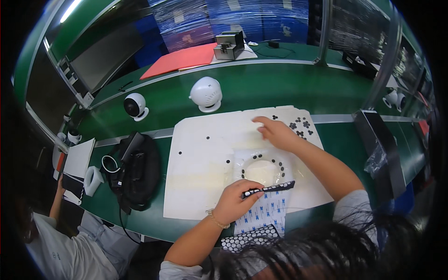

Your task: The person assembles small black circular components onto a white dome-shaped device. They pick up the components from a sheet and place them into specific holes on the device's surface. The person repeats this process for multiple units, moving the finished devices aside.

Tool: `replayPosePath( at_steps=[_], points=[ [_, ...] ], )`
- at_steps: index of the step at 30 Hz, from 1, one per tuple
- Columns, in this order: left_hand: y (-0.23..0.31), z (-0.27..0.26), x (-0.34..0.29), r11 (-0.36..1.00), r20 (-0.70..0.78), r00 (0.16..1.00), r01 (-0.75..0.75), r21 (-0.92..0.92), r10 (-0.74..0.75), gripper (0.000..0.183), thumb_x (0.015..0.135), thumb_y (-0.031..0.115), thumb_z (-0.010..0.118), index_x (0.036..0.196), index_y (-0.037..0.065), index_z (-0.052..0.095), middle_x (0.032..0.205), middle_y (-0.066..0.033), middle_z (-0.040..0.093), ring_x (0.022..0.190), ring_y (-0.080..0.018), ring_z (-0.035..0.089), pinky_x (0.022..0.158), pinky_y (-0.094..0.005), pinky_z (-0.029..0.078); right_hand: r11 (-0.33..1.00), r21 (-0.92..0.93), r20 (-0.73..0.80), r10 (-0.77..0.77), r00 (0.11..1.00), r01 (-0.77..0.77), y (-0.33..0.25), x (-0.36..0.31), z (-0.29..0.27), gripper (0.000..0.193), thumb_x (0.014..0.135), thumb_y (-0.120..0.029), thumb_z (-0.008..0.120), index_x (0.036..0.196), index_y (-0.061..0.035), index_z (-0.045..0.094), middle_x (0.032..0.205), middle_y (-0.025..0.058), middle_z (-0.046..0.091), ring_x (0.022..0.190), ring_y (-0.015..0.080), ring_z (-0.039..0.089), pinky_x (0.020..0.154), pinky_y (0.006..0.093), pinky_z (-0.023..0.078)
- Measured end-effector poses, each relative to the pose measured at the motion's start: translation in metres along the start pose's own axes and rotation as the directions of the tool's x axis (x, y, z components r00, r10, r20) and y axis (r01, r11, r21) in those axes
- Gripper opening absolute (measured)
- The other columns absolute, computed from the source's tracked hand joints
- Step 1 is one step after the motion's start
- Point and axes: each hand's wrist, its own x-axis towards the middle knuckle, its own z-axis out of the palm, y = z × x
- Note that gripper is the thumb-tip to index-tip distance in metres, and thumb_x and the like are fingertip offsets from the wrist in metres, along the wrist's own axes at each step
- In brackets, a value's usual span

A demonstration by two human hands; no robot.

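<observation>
My left hand [239,199] pinches a narrow black strip with white round dots [275,187], held tilted above the board. My right hand [279,134] is raised over the far right part of the white board [196,186]. Its index finger and thumb are apart, and I see nothing between them. Between the hands lies a clear, pale ring-shaped piece [265,170] with small black dots set around it. Below the strip is white paper with blue print [266,214], next to a black sheet of white dots [249,238]. Black dot clusters [298,126] lie beyond my right hand.
Two white dome-shaped cameras [206,94] [135,106] stand beyond the board. A black bag [142,170] is at the left, a long black box [380,154] at the right. A co-worker's arm [57,200] shows at far left. A metal case [228,45] stands at the back.
</observation>
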Motion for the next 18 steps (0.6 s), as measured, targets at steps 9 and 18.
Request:
replayPosePath(
  at_steps=[9, 18],
  points=[
    [-0.016, 0.002, 0.001, 1.0, 0.068, 0.998, -0.015, -0.018, 0.017, 0.018, 0.077, 0.014, 0.062, 0.092, 0.004, 0.061, 0.085, -0.0123, 0.059, 0.079, -0.0258, 0.057, 0.068, -0.0309, 0.046, 0.886, -0.401, 0.198, -0.163, 0.967, 0.232, 0.001, 0.156, 0.079, 0.067, 0.084, -0.059, 0.032, 0.13, -0.0104, 0.035, 0.137, 0.0166, 0.028, 0.129, 0.0279, 0.02, 0.102, 0.0451, 0.016],
    [-0.012, 0.003, 0.003, 1.0, 0.091, 0.996, 0.004, -0.026, -0.001, 0.018, 0.078, 0.013, 0.06, 0.093, 0.003, 0.061, 0.088, -0.0114, 0.06, 0.081, -0.023, 0.057, 0.071, -0.0299, 0.044, 0.833, -0.508, -0.243, -0.385, 0.89, 0.221, 0.012, 0.161, 0.033, 0.03, 0.076, -0.034, 0.061, 0.095, -0.0098, 0.062, 0.095, 0.0118, 0.058, 0.089, 0.0284, 0.054, 0.075, 0.0366, 0.043]
  ],
)
